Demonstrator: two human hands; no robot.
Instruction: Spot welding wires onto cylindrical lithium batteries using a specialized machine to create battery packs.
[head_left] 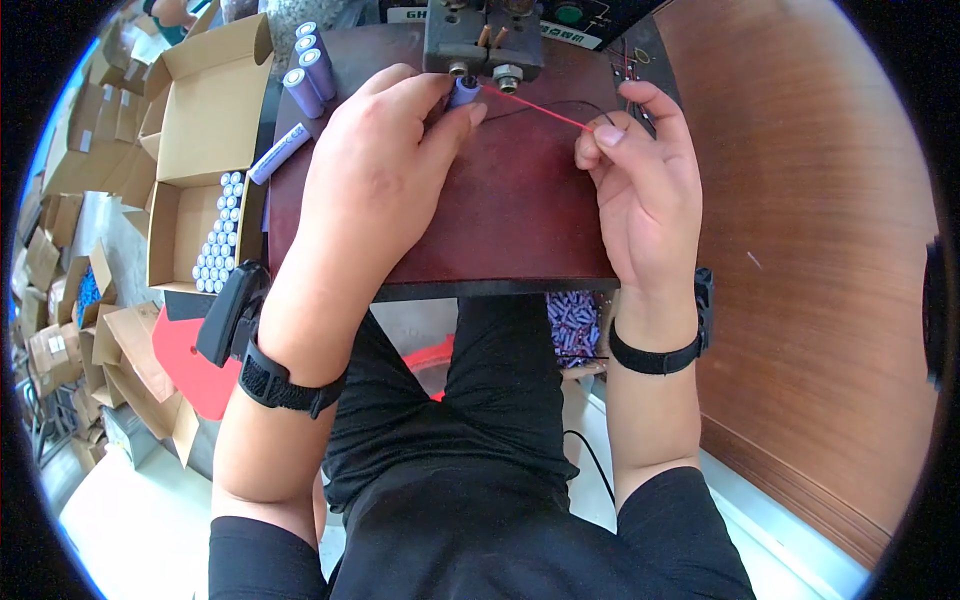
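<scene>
Dark red-brown tabletop (pixel 530 220) fills the upper middle of the frame, with a wooden panel (pixel 800 250) along the right side and an open cardboard box (pixel 168 240) of cells at the left. At the top centre, just under the grey machine head (pixel 475 50), you have the purple cell (pixel 463 95). Your left hand (pixel 375 155) holds it between thumb and index finger, which are narrow, only as wide as the cell; whether its end touches the metal tip above, I cannot tell. Your right hand (pixel 650 185), in the upper right part of the frame, pinches the red wire (pixel 540 107) with thumb and finger nearly closed, while another finger is lifted and loosely bent. This wire runs quite straight from near the cell's top to your right fingers.

I judge that the cell is rigid, small but rather dense, with a smooth wrapper which may slip or roll, so it is better to grip it on both sides of its body, away from the end. Probably the wire is light and flexible, and its joint could be delicate; hold it on the coloured cover and pull only gently
</scene>
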